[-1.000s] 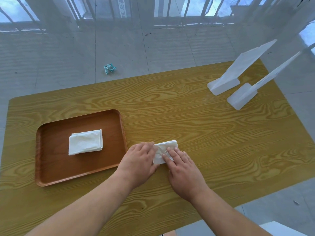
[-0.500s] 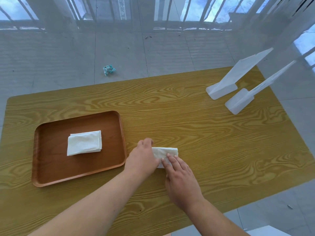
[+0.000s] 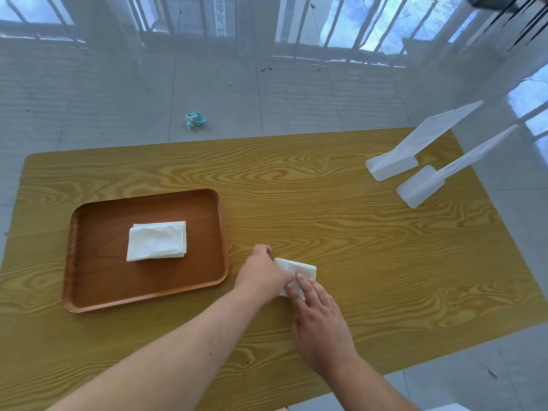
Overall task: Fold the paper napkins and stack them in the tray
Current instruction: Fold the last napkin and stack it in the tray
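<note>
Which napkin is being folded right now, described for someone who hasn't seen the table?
Start at the brown tray on the wooden table. Just right of its near corner, a small white napkin lies on the bare wood, pinned under the left hand and right hand. Unlike the folded napkins inside the tray, it sits outside it.

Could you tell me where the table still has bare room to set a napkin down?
The table is bare between the tray and the two white stands. The tray has room around its folded napkins. It is crowded where both hands press the napkin.
</note>
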Action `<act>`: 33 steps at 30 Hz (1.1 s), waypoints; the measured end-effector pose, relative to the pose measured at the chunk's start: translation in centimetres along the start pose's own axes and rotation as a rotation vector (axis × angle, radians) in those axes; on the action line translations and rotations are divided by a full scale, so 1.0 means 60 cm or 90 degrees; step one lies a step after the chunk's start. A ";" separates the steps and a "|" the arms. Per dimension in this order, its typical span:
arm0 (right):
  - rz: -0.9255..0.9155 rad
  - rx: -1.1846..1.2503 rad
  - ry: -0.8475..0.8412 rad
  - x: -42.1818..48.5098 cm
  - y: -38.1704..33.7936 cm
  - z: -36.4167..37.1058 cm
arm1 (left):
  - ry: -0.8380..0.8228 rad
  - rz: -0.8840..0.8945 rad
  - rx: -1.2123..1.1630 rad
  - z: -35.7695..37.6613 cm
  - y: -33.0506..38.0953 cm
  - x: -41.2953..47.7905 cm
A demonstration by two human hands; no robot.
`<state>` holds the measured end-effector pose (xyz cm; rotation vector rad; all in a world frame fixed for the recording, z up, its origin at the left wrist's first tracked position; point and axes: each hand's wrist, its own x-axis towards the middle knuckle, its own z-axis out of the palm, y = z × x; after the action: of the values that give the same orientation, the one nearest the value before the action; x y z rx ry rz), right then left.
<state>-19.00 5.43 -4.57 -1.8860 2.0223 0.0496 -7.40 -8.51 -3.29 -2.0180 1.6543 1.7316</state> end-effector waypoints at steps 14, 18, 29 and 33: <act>0.298 0.796 -0.103 0.119 -0.046 -0.103 | -0.151 0.176 -0.237 -0.147 -0.050 -0.055; 0.225 0.959 -0.279 0.180 -0.122 -0.133 | -0.098 0.132 -0.343 -0.254 -0.089 -0.064; 0.037 1.032 -0.606 0.260 -0.294 -0.125 | -0.239 0.153 -0.452 -0.424 -0.184 -0.082; 0.130 1.060 -0.574 0.266 -0.297 -0.117 | -0.204 0.117 -0.486 -0.427 -0.195 -0.065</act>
<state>-3.96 -13.60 1.31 -0.3895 0.8721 -0.4757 19.46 -15.83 2.71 -1.6517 1.2078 2.8978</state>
